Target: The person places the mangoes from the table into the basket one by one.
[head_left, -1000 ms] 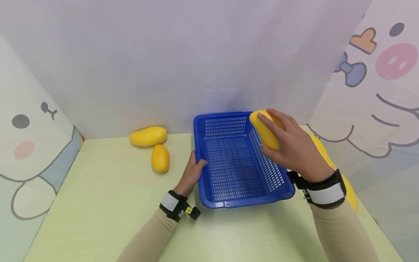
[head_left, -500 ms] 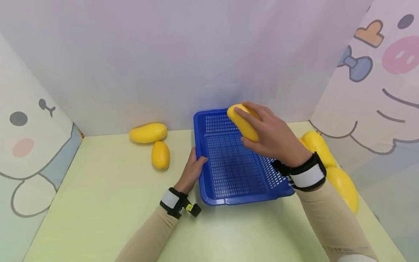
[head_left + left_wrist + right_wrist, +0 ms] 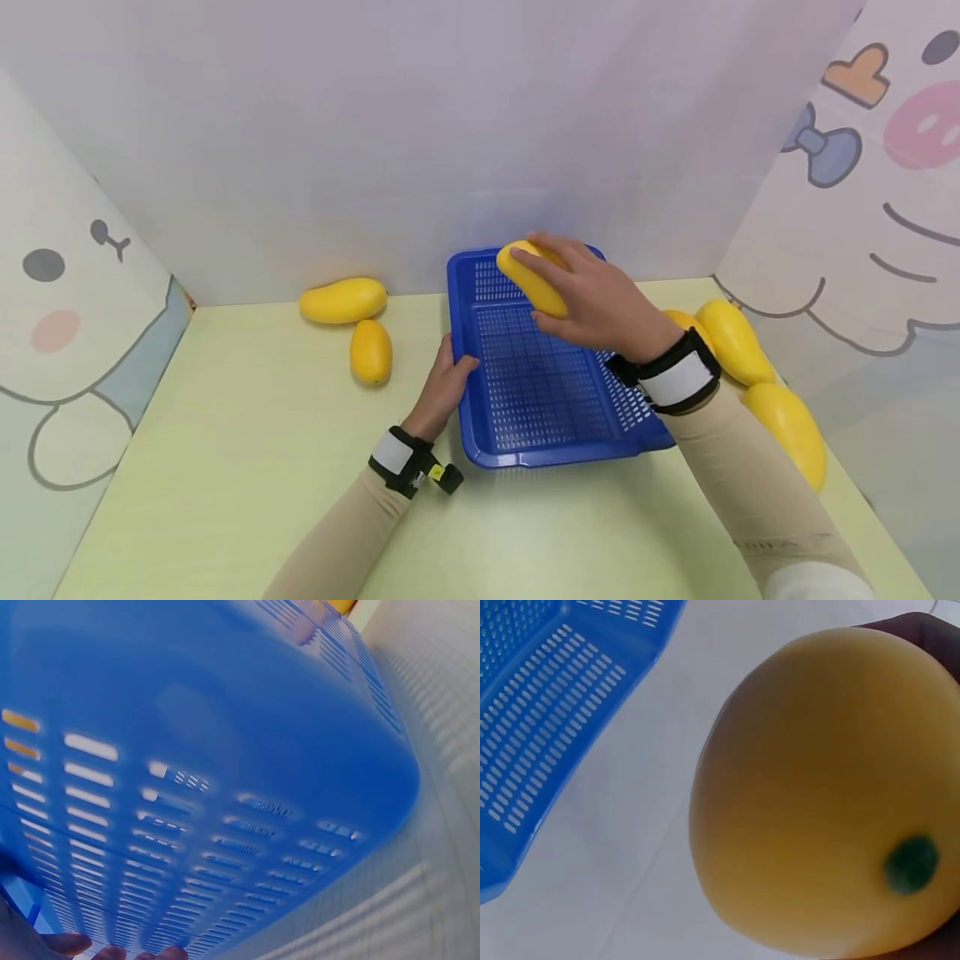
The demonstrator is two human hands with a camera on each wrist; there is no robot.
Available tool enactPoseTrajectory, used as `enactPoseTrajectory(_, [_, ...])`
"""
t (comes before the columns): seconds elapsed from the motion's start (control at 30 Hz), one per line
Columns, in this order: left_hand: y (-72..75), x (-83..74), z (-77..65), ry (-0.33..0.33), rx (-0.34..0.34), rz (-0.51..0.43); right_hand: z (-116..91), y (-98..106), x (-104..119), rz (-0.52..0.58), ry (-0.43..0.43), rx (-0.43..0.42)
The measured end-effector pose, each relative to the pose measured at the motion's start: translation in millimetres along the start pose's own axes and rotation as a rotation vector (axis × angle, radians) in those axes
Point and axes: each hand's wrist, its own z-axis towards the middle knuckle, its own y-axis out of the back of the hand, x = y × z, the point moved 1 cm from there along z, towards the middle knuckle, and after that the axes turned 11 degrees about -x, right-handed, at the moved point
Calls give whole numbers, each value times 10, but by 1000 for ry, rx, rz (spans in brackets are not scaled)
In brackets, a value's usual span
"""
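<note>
In the head view my left hand (image 3: 441, 390) grips the left side of a blue plastic basket (image 3: 540, 457), thumb over the rim and fingers outside. Its fingertips (image 3: 112, 952) lie against the slotted wall in the left wrist view. My right hand (image 3: 588, 296) holds a yellow mango (image 3: 534, 282) above the far part of the basket. A green stem spot (image 3: 911, 864) marks the mango's end in the right wrist view. Nothing lies on the part of the basket floor that shows; the right hand and forearm hide some of the right wall.
Left of the basket lie two mangoes, one lengthwise (image 3: 343, 301) by the wall and a smaller one (image 3: 371, 352) nearer. On the right are several more, including a long mango (image 3: 735, 342) and a large mango (image 3: 786, 433). A pale wall (image 3: 337, 150) stands behind the table (image 3: 247, 433).
My right hand has carried the mango leftward from the basket's right rim to over its far middle. More of the mangoes on the right show now. My left hand keeps its grip on the basket.
</note>
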Motion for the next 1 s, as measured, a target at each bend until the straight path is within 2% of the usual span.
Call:
enactPoseTrajectory(0.37, [17,7,10,6,-15,2,118,-196,-61,25,-4,67])
enactPoseTrajectory(0.73, [-27,14,1,3,0,-2,95,-346,-165,38,-19,133])
enactPoseTrajectory(1.0, [-39,17,17,5,8,3,110,-461,-219,32,-62,238])
